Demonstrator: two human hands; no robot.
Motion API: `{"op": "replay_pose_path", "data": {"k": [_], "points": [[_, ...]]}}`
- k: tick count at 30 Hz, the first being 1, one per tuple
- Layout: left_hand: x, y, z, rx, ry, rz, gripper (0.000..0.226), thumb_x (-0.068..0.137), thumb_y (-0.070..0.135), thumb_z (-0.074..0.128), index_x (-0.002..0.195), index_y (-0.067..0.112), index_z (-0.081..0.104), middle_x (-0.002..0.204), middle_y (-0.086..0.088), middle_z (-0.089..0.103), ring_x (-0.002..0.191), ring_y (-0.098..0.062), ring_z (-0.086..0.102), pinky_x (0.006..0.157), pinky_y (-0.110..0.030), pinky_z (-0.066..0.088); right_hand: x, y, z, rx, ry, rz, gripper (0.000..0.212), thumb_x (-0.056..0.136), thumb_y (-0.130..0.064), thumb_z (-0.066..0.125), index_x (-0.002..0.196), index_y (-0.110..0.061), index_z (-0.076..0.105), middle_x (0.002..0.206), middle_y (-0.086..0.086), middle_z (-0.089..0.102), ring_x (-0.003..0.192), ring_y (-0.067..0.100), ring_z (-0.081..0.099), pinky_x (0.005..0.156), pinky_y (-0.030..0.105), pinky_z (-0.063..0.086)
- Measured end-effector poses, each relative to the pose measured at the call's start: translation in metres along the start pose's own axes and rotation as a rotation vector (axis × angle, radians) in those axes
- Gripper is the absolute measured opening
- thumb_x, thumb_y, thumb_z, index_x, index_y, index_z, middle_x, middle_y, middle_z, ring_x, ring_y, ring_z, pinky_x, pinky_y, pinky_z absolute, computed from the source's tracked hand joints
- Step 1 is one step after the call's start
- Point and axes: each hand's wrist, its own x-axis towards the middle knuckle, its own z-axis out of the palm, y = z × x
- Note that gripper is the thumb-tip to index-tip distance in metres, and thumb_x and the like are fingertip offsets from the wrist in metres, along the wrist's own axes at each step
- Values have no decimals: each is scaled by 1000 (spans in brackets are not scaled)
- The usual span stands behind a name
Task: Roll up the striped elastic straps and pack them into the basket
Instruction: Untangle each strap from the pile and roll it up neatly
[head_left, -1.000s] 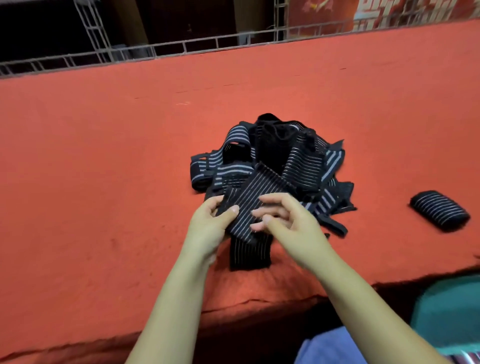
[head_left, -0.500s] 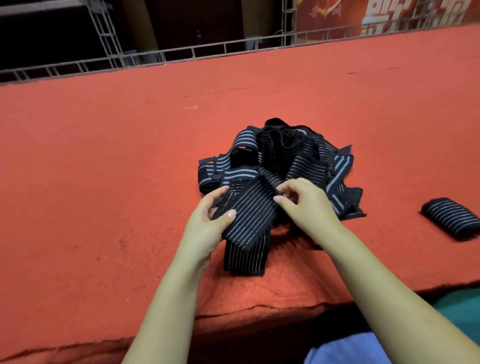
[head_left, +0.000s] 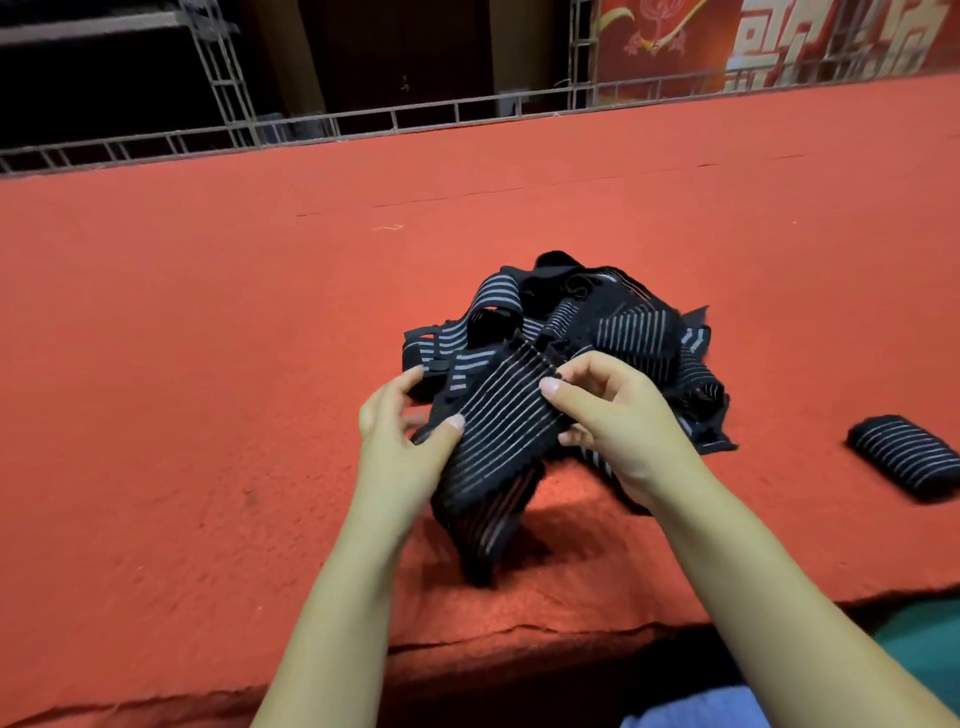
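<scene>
A black elastic strap with thin white stripes (head_left: 501, 421) is lifted off the red surface between both hands. My left hand (head_left: 402, 441) pinches its left edge with thumb on top. My right hand (head_left: 608, 415) pinches its upper right end, fingers curled round the edge. The strap's lower part (head_left: 488, 525) hangs folded down to the cloth. Behind the hands lies a tangled heap of similar striped straps (head_left: 613, 327). One rolled-up strap (head_left: 906, 457) lies alone at the right. No basket is in view.
The red felt-covered table (head_left: 208, 364) stretches wide to the left and back. Its front edge (head_left: 467, 644) runs just below my forearms. A metal truss rail (head_left: 363, 122) lines the far edge, with a dark space behind it.
The strap has been raised higher off the table and spread between both hands. My right hand shifted from the pile onto the strap's upper end.
</scene>
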Motion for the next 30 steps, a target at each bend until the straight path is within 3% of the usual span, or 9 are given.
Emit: {"op": "replay_pose_path", "data": {"k": [3,6,8,12,17,22,25,27,30], "points": [[-11,15,2,115,2,274,35,86,29,69,117,39,57,137,8,42,127,-2,44,111,-24,33,-3,-1,17,29,111,-12,18,90,-6,62,75,-11,55,72,2,55,56,3,55,49,15,48],[-22,22,6,100,-157,398,36,80,47,61,115,37,61,130,9,57,124,3,49,104,-13,35,-10,0,32,67,60,-5,10,93,-12,60,83,-10,60,72,-3,58,60,-2,58,55,15,50],[-25,23,10,-11,-244,294,40,79,39,71,117,38,58,126,7,61,118,0,56,97,-14,43,-15,0,38,55,6,8,15,96,-21,54,88,-13,65,79,-5,65,71,-1,64,61,17,51],[-23,18,10,-181,-113,167,35,89,3,66,105,34,64,107,11,71,99,4,64,86,-14,48,-23,-2,34,33,-60,49,32,101,-32,39,100,-17,67,99,-1,71,84,7,69,70,22,56],[-18,14,14,-395,-86,-11,21,97,5,53,100,16,71,95,1,75,91,-16,67,80,-29,53,-27,-3,11,-61,-4,-56,18,97,-19,50,95,-21,68,90,-1,72,80,4,68,69,18,54],[-10,25,17,-513,-181,-72,16,95,4,54,96,12,68,82,2,74,76,-9,67,68,-19,54,19,2,-59,-700,414,-332,29,85,-8,66,112,-17,65,113,-1,62,111,14,57,98,22,40],[-1,32,25,-500,-254,-74,16,94,4,56,102,14,65,79,-3,70,71,-10,65,64,-20,53,61,6,-92,-1011,343,-203,56,82,-15,72,134,-18,54,143,10,45,136,26,36,111,35,26],[5,37,34,-445,-286,-68,18,94,5,57,108,17,62,80,-4,70,70,-11,65,62,-21,52,78,13,-101,-1101,255,-67,56,83,-22,73,135,-25,52,146,6,43,136,28,35,111,42,30],[10,43,48,-357,-321,-85,12,94,6,59,103,13,60,68,5,70,61,-6,64,51,-16,48,84,18,-107,-1068,235,-46,30,86,-21,70,115,-22,66,125,1,62,119,23,53,93,31,41]]}}
